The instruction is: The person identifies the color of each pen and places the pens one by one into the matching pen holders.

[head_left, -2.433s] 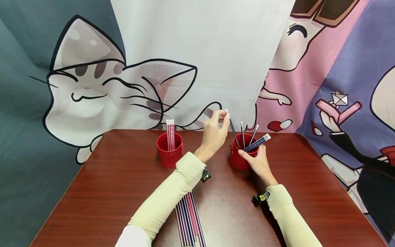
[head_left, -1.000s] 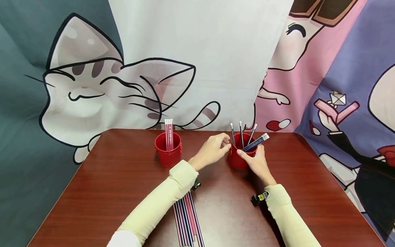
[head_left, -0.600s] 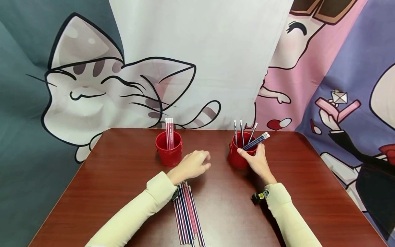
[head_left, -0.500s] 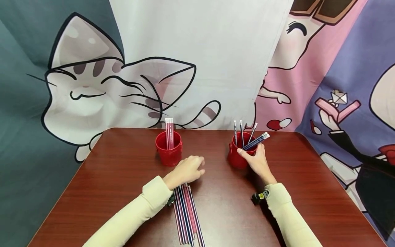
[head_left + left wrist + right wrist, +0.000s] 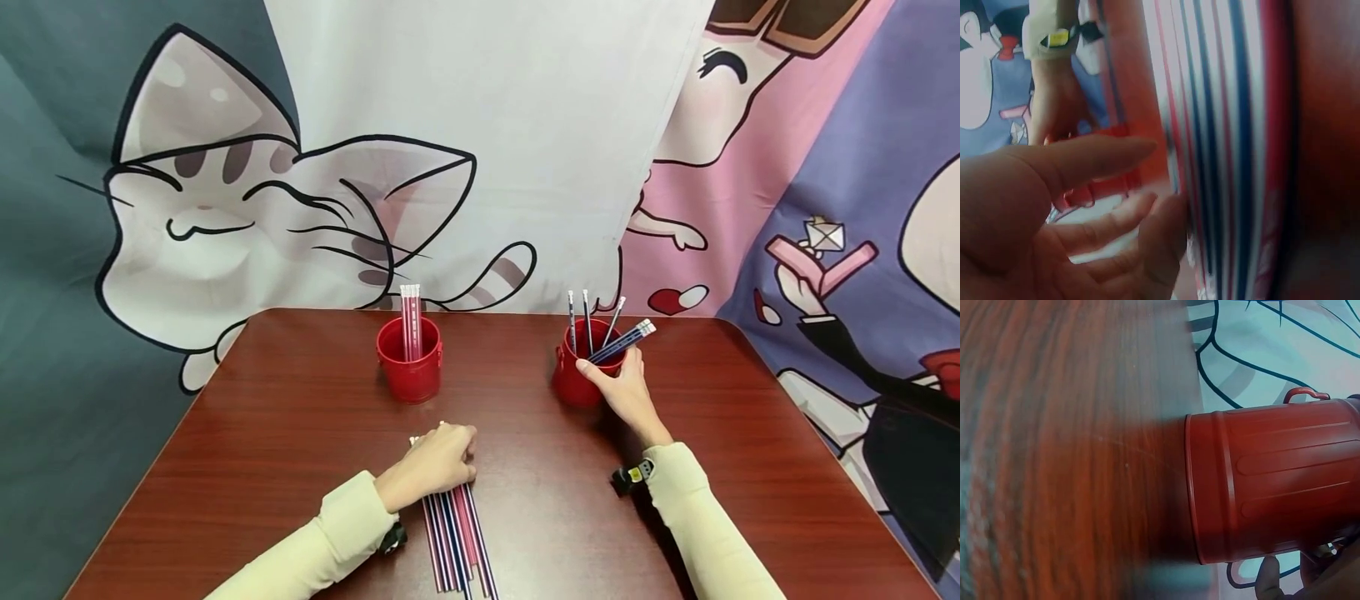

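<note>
My left hand [image 5: 431, 467] is over the upper end of a bundle of striped pencils [image 5: 456, 537] on the table. In the left wrist view its thumb and fingers are apart, with fingertips right at the edge of the red, white and blue pencils [image 5: 1229, 125]; nothing shows pinched between them. My right hand [image 5: 626, 396] grips the right red bucket [image 5: 576, 385], thumb at the rim. Several dark blue pencils [image 5: 621, 342] with white ends stand in this bucket, some leaning right above the hand. The right wrist view shows the bucket's ribbed side [image 5: 1285, 481] upright on the table.
A second red bucket [image 5: 410, 383] stands at the back left, holding several pink-red pencils [image 5: 411, 323]. Both buckets are near the far edge of the brown wooden table [image 5: 247, 467]. A cartoon-printed cloth [image 5: 555, 150] hangs right behind it.
My left hand has let go of a dark pencil in the right bucket, then moved left and toward me, down to the bundle. The right hand has stayed on its bucket.
</note>
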Demonstrator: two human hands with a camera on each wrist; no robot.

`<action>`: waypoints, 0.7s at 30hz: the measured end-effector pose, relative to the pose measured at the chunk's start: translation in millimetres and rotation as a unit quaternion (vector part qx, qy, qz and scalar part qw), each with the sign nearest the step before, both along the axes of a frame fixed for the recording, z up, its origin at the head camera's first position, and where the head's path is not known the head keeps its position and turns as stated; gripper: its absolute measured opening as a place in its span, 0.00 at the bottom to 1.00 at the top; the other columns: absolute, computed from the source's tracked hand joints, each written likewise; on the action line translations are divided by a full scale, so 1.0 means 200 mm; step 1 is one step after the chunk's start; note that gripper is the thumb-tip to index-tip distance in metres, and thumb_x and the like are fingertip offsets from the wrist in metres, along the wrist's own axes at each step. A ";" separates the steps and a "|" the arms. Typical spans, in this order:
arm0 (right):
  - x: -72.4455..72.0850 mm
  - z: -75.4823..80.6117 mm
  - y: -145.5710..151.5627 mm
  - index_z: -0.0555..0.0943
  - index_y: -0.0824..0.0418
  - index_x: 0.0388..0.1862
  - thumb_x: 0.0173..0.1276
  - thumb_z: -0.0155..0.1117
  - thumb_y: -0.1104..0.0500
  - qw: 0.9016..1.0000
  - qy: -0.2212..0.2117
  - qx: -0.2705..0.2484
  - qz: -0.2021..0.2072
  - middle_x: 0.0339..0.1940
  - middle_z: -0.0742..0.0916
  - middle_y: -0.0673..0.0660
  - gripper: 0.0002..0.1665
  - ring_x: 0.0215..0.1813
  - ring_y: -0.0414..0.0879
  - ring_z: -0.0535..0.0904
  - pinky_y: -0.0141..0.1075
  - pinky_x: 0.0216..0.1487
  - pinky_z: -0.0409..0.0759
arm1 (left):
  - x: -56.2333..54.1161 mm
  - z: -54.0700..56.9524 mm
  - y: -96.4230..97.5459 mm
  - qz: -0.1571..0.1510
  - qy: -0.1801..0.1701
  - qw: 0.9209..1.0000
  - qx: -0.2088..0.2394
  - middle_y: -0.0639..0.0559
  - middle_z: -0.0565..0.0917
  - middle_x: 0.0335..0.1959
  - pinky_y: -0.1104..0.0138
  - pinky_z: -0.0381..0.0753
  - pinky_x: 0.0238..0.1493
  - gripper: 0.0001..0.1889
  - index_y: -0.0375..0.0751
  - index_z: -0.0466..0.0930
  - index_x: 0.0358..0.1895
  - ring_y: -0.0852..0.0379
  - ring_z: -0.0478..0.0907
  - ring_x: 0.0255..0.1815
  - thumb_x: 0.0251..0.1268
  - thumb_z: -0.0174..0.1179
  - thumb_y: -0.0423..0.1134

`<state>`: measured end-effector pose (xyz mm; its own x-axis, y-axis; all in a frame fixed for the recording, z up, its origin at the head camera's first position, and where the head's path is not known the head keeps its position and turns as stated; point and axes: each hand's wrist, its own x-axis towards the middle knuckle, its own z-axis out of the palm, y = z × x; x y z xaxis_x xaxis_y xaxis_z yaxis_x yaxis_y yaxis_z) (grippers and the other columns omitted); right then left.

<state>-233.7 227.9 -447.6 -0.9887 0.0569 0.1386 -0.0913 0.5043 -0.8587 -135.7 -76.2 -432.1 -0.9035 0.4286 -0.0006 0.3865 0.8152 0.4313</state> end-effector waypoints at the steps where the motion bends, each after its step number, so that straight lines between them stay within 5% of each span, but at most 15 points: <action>1: 0.00 0.00 -0.01 0.51 0.60 0.68 0.54 0.64 0.37 1.000 -0.001 0.000 0.000 0.61 0.63 0.62 0.52 0.64 0.55 0.56 0.58 0.62 0.59 | 0.01 -0.01 0.00 0.002 0.000 1.000 0.005 0.59 0.67 0.14 0.69 0.63 0.14 0.08 0.44 0.71 0.22 0.62 0.64 0.16 0.41 0.63 0.34; 11: 0.01 0.00 0.00 0.50 0.57 0.68 0.55 0.64 0.38 1.000 -0.001 -0.006 0.005 0.62 0.63 0.62 0.52 0.65 0.56 0.55 0.59 0.62 0.60 | 0.06 -0.02 0.01 0.021 0.001 0.999 0.032 0.61 0.57 0.06 0.71 0.56 0.11 0.18 0.46 0.61 0.08 0.64 0.54 0.10 0.39 0.62 0.31; 21: 0.01 0.00 0.00 0.50 0.57 0.68 0.54 0.64 0.38 1.000 -0.006 -0.005 0.001 0.62 0.63 0.61 0.52 0.64 0.55 0.55 0.59 0.62 0.60 | 0.06 -0.04 0.06 0.052 -0.008 0.998 0.029 0.52 0.68 0.10 0.66 0.64 0.14 0.12 0.42 0.65 0.11 0.58 0.60 0.14 0.38 0.58 0.28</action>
<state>-232.7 227.6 -447.9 -0.9904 0.0566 0.1259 -0.0817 0.4954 -0.8648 -123.4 -63.5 -439.4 -0.9432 0.3323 0.0064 0.2936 0.8240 0.4847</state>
